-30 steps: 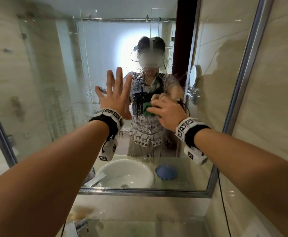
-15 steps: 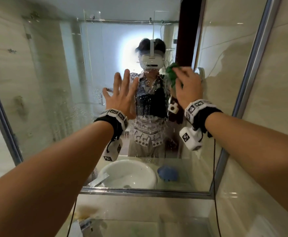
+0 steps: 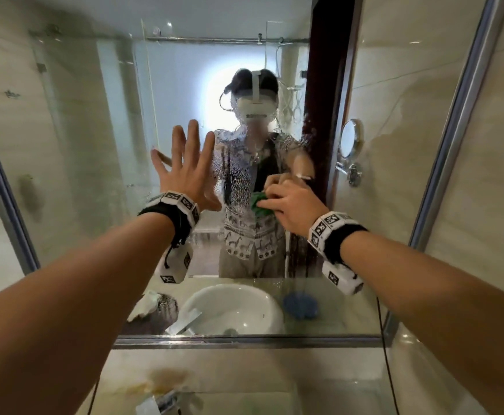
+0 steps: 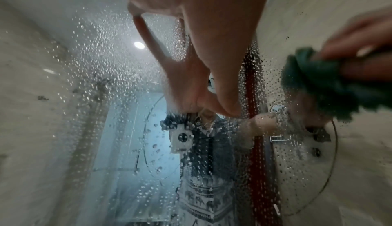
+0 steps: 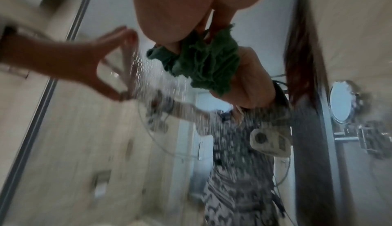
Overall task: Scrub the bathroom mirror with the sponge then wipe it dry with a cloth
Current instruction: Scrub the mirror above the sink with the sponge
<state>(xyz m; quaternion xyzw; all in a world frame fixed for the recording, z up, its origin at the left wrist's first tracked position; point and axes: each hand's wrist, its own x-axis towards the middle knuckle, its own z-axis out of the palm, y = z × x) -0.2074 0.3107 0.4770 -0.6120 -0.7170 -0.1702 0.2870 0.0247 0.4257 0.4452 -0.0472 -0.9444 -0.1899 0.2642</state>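
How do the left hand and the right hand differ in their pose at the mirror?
The left hand is spread with straight fingers, flat against the wet bathroom mirror and holding nothing; the right hand is curled around a crumpled green cloth. The left sits higher. Both touch the glass.

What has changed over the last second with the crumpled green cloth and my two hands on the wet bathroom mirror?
The right hand, gripping the crumpled green cloth, swept up to head height on the mirror and came back down to chest height. The left hand stayed spread flat on the glass. Droplets remain in the middle.
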